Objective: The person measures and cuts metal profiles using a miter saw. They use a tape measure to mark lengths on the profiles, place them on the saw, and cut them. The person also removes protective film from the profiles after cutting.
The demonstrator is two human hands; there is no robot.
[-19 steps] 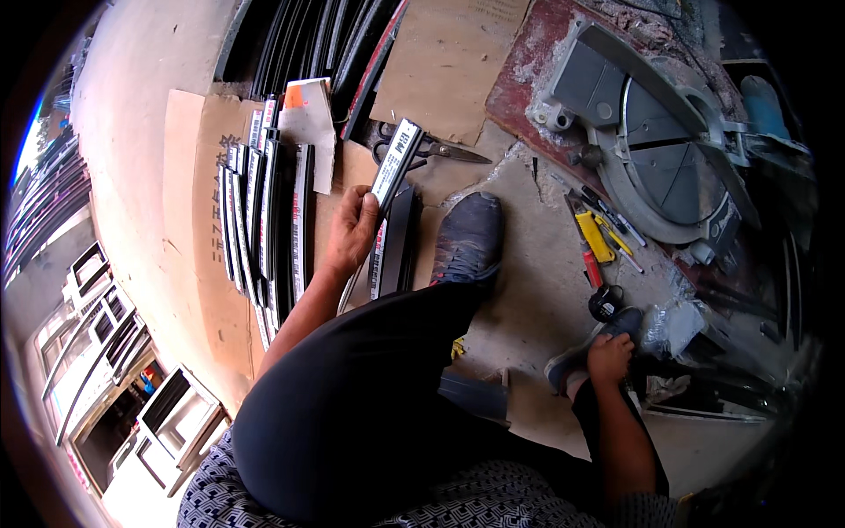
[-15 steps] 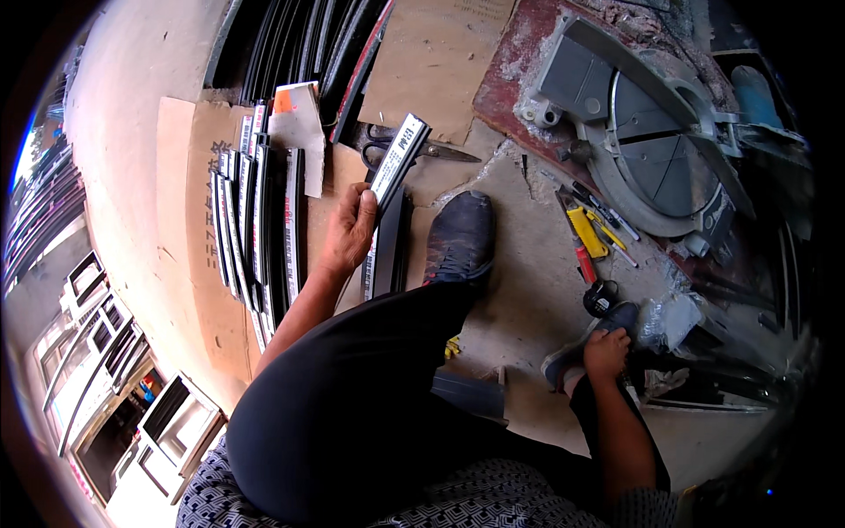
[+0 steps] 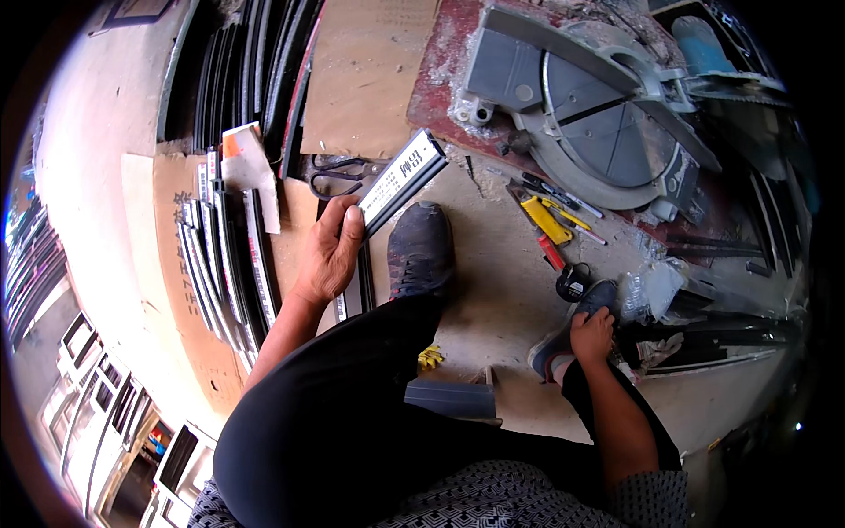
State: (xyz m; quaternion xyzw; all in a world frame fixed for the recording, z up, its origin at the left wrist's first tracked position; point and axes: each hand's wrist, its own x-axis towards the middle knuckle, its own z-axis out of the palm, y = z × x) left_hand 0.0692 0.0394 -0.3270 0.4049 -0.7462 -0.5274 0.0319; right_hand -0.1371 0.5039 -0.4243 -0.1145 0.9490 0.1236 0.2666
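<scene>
Short white-faced strip [image 3: 405, 182] raised in the left hand [image 3: 330, 251]

Nearest, a dark shirt [image 3: 493, 488] with a pale geometric pattern meets smooth black trousers [image 3: 334, 396]. Just past the thigh, a flat blue-grey piece [image 3: 451, 398] lies on the gritty floor [image 3: 493, 290].

The right hand [image 3: 591, 334] rests at a dark shoe [image 3: 603, 294], fingers curled; whether it grips anything cannot be told. Beside it, crumpled clear plastic [image 3: 651, 290] glints, its contents unclear.

The left hand grips the strip by its lower end, thumb pressed on the face. Held above the floor near the scuffed shoe [image 3: 421, 246], the strip slants up to the right: straight and narrow, white-faced with dark print, its long side dark and ridged.

To the left, long, slightly curved lengths [image 3: 229, 255] with white printed faces and black sides lie bunched on brown cardboard [image 3: 176, 290]. Black looped scissors [image 3: 339, 176] sit partly behind the strip. On the right lie a round black tape measure [image 3: 574, 283], a red-handled tool [image 3: 552, 253] and a yellow cutter [image 3: 546, 220].

Farther off, a dusty red board [image 3: 431, 97] carries a grey metal saw [image 3: 598, 132] with a round, slotted table. Glossy black strips [image 3: 264, 70] lie side by side at the upper left.
</scene>
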